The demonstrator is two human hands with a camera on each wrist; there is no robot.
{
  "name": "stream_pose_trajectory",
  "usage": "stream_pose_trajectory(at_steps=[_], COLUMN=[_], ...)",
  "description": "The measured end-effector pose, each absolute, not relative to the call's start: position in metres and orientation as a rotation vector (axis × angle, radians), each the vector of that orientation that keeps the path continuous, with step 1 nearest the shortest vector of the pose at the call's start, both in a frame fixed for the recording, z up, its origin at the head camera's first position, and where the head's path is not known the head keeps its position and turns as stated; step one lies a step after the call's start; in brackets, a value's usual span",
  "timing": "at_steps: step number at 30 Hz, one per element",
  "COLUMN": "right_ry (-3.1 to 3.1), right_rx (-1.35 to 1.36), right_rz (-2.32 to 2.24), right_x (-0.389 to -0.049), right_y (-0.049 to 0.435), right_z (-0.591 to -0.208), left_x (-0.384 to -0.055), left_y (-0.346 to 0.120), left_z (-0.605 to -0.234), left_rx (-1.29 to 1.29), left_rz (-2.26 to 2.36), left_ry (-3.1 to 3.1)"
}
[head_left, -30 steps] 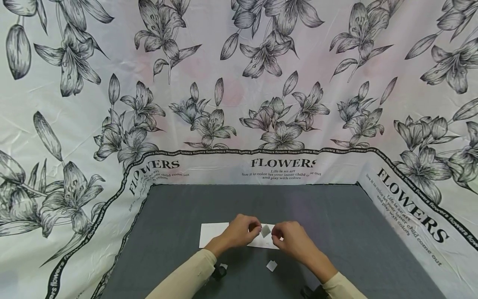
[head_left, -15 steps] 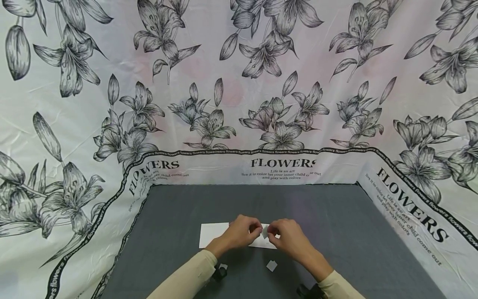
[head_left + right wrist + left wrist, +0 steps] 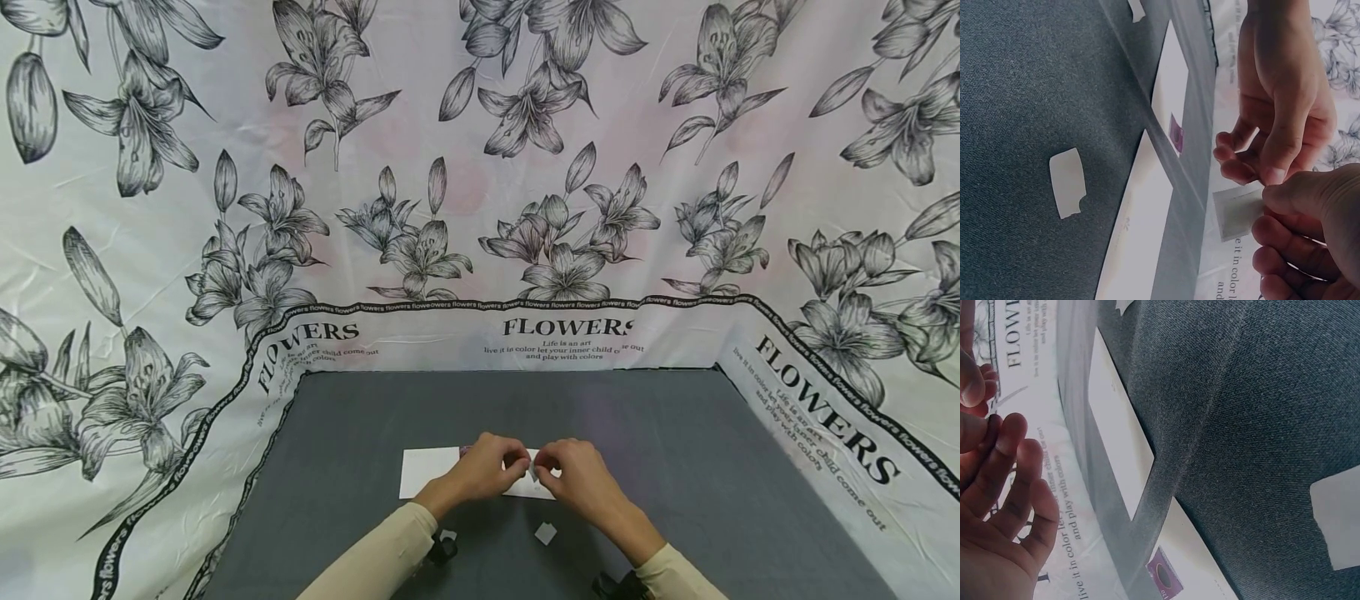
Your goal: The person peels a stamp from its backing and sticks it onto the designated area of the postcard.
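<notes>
Both hands meet over the white paper rectangles. My left hand [image 3: 491, 465] pinches a corner of a small pale square [image 3: 1239, 212], sticker-like and stamp-sized. My right hand [image 3: 581, 473] has thumb and forefinger at the same corner, pinching it too. The square hangs between the fingertips, almost edge-on in the head view. Below it lies one white envelope-like rectangle [image 3: 1141, 219]. Beside that is a second rectangle [image 3: 429, 473], which bears a purple stamp [image 3: 1164, 575] with a dark oval. In the head view my left hand partly covers this stamp.
Two small white paper scraps lie nearer to me on the grey cloth [image 3: 360, 417]: one scrap [image 3: 546, 533] at the middle, another scrap [image 3: 448, 535] by the left wrist strap. A flower-printed curtain [image 3: 570, 342] bounds the table at the back and sides.
My right hand has moved left to the pale square, which my left hand held. The square has turned from facing the head camera to nearly edge-on. The left hand has barely moved.
</notes>
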State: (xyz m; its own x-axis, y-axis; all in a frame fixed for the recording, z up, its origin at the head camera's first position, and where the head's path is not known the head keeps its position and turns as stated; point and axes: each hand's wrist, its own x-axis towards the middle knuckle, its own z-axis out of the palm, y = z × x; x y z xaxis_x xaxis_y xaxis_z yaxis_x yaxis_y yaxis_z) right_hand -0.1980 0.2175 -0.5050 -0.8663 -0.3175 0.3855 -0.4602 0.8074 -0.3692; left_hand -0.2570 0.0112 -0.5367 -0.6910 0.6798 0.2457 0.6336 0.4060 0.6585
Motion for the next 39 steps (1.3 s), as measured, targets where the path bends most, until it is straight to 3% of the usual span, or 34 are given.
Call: stream_pose_trajectory(at_steps=[39], right_ry=[-2.641], right_rx=[0.571], right_rz=[0.666], right_x=[-0.199], right_y=[0.2145], right_z=[-0.5123], left_x=[-0.2558], left_y=[0.0095], left_z=[-0.5348], left_rx=[1.193], left_rz=[1.158], left_ry=[2.634])
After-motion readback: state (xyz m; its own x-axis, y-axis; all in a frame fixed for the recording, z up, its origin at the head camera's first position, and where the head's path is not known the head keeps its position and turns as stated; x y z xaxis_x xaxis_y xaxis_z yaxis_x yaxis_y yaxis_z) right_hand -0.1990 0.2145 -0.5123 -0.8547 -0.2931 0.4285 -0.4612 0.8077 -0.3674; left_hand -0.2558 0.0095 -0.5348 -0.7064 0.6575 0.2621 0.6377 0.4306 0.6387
